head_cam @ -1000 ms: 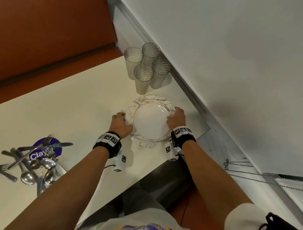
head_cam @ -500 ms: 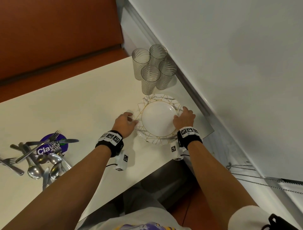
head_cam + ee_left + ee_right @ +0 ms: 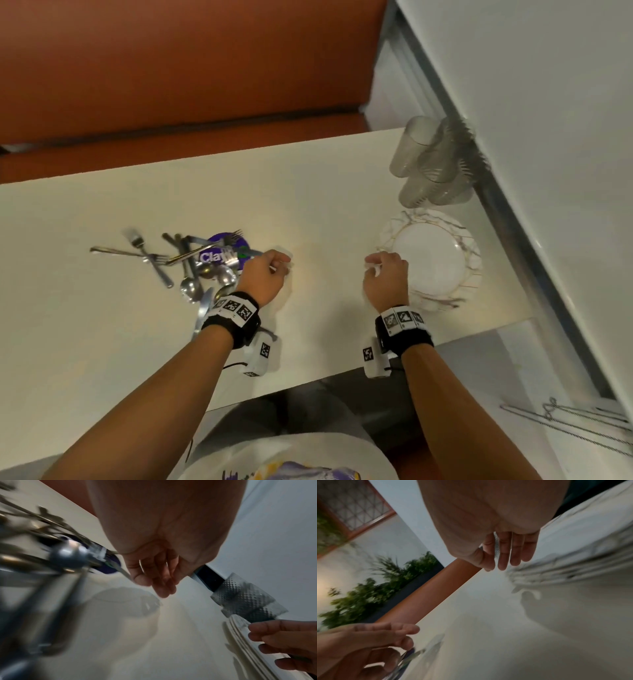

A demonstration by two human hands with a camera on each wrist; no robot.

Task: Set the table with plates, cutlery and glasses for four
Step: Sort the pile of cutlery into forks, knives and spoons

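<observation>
A stack of white plates (image 3: 431, 263) with a marbled, gold-lined rim sits at the table's right end, with several ribbed glasses (image 3: 428, 164) just behind it. My right hand (image 3: 383, 274) hovers at the stack's left edge with its fingers (image 3: 505, 555) fairly straight and holding nothing. My left hand (image 3: 270, 270) is further left, loosely curled and holding nothing. It is beside a knife blade (image 3: 123, 572) that sticks out of a heap of cutlery (image 3: 191, 267). Whether the hand touches the blade is unclear. The plate rims (image 3: 240, 635) and the glasses (image 3: 243, 599) also show in the left wrist view.
The cutlery lies on and around a purple lid (image 3: 219, 255) on the cream table (image 3: 308, 188). An orange bench (image 3: 171, 68) runs along the far side. A white wall (image 3: 548, 102) borders the right end. The table's near edge (image 3: 308, 380) is at my body.
Both hands have let go of the plate stack's sides and moved left. The left hand now reaches the cutlery heap. My view has swung left; the stack stays by the glasses.
</observation>
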